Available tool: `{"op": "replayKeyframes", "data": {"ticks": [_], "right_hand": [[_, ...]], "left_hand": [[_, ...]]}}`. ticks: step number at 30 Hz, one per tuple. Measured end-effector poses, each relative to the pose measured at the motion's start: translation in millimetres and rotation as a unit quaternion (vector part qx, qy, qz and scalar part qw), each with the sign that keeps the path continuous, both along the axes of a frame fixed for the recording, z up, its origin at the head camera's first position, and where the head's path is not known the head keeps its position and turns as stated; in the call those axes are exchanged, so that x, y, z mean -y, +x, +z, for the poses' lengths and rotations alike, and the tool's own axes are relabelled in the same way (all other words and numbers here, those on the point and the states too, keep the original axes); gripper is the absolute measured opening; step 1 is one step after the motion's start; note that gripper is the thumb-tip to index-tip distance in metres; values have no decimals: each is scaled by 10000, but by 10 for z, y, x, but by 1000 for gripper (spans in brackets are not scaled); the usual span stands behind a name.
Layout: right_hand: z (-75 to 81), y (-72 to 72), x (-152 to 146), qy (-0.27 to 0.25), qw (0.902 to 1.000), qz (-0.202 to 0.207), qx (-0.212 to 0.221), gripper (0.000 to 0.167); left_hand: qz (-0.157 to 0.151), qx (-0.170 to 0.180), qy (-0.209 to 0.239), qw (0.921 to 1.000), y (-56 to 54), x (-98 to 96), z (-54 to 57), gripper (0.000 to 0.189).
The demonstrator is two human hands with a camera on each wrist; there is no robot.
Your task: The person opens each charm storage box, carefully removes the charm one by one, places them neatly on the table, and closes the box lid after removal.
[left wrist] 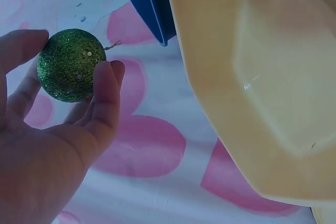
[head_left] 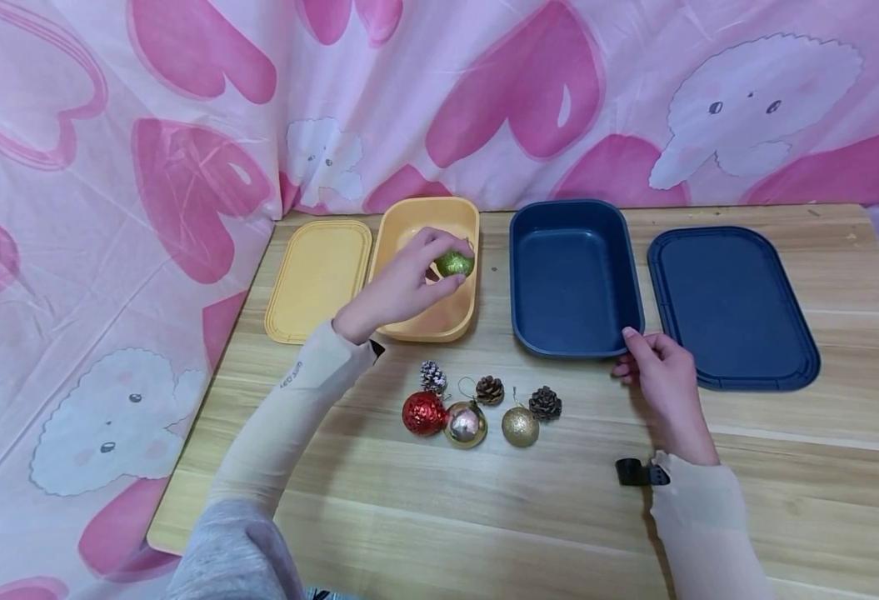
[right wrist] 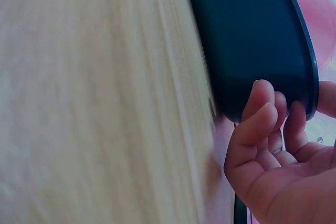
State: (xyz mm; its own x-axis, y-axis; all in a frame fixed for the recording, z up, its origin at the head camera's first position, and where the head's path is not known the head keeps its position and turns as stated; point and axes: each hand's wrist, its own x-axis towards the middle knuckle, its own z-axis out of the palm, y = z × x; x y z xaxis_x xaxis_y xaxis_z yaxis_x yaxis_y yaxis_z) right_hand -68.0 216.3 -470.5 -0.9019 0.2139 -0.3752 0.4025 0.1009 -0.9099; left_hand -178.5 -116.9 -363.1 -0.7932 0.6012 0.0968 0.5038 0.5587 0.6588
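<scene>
My left hand (head_left: 409, 279) holds a green glitter Christmas ball (head_left: 455, 263) between thumb and fingers, above the yellow box (head_left: 439, 333). In the left wrist view the ball (left wrist: 72, 65) shows a short string at its top. At the front right corner of the dark blue box (head_left: 574, 275), my right hand (head_left: 664, 379) grips the rim, thumb on top and fingers curled against the outer wall. The right wrist view shows those fingertips (right wrist: 261, 90) by the blue wall. Nothing lies inside the blue box.
In front of the boxes lie a red ball (head_left: 424, 413), a shiny gold ball (head_left: 466, 424), a glitter gold ball (head_left: 520, 427) and several pine cones (head_left: 490, 390). A yellow lid (head_left: 319, 281) lies left, a blue lid (head_left: 734, 307) right. Pink patterned cloth (head_left: 484, 100) hangs behind the table.
</scene>
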Motion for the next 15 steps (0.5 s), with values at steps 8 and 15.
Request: {"op": "replayKeyframes", "data": {"ticks": [8,15], "right_hand": [[10,13,10,-77,10000,-47,-26,39],[2,2,0,-212,9997,-77,-35,37]], "left_hand": [[-142,59,-121,9998,61,-42,-37,37],[-389,-54,-164,9991,127,-109,-53,40]]}}
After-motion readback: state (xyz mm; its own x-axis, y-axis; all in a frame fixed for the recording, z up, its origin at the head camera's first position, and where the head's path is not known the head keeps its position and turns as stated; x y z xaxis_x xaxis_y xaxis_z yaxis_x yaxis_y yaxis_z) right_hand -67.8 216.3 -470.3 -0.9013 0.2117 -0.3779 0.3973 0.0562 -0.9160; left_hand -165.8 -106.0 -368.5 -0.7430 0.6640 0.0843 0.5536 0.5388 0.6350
